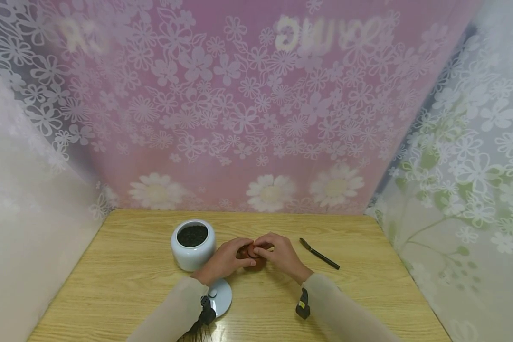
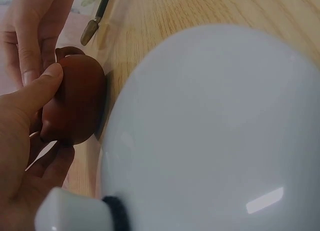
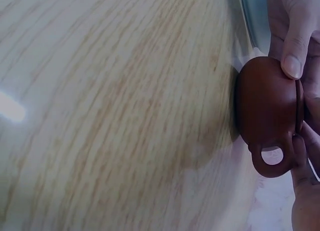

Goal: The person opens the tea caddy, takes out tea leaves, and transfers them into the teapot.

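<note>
A small reddish-brown clay teapot (image 3: 267,101) rests on the wooden table between both hands. My left hand (image 1: 226,259) grips its body by the spout side, with the thumb (image 2: 49,78) pressed on the upper edge. From the handle side, my right hand (image 1: 282,254) reaches over the top and pinches the teapot lid (image 1: 252,251), which sits at the mouth of the pot. Fingers partly cover the lid. The looped handle (image 3: 272,163) shows in the right wrist view, below the right hand's fingers.
A white jar (image 1: 192,256) filled with dark loose tea leaves (image 1: 192,235) stands left of the teapot. Its white lid (image 1: 223,301) lies knob up near the left wrist. To the right lies a slim dark-handled tool (image 1: 325,259) with a brownish tip. Flower-patterned curtains surround the table.
</note>
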Available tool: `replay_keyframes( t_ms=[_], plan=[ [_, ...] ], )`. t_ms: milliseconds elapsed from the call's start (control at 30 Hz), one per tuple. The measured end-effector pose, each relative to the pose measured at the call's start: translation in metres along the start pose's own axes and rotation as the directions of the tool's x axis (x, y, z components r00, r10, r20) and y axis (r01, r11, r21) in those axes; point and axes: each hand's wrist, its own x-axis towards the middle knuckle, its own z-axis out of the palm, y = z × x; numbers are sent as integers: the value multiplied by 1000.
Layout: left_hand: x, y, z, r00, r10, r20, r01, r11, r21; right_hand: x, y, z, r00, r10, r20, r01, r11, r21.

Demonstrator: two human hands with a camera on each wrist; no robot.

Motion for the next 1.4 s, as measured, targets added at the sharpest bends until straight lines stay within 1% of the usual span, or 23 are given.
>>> replay_keyframes(
  t_ms=[133,400,633,767,833,933,1033,1133,1300,1400],
  plan=[
    [-1,1,0,1000,1,2,-1,1000,4,-1,0,1,1000,-3,4,3,1000,-6],
    [-1,0,0,1000,-1,2,1,1000,-1,-2,0,2,999,-38,-5,38,999,-17],
    [-1,-2,1,1000,12,-7,-12,1000,11,-2,0,1,1000,-15,-26,15,1000,-3],
    [-1,1,-2,1000,22,-16,-22,1000,21,-1,0,-1,999,0,-42,0,1000,11],
    [-2,4,-5,1000,8,-23,-8,1000,17,0,-1,-3,999,0,-53,1,1000,14],
    [-3,11,-12,999,-15,-42,16,1000,3,0,-2,-6,998,-3,-63,4,1000,22],
    [-5,22,-22,998,-18,-61,18,1000,-3,0,-5,-7,998,-8,-57,11,999,46],
    [-6,34,-33,997,-27,-73,27,1000,4,1,-10,-7,998,-31,-55,34,997,68],
    [-6,49,-59,995,-45,-93,47,999,25,3,-26,-2,996,-81,-47,85,991,99],
    [-9,52,-77,993,-43,-111,49,998,46,3,-34,3,997,-80,-18,82,990,116]
  ],
)
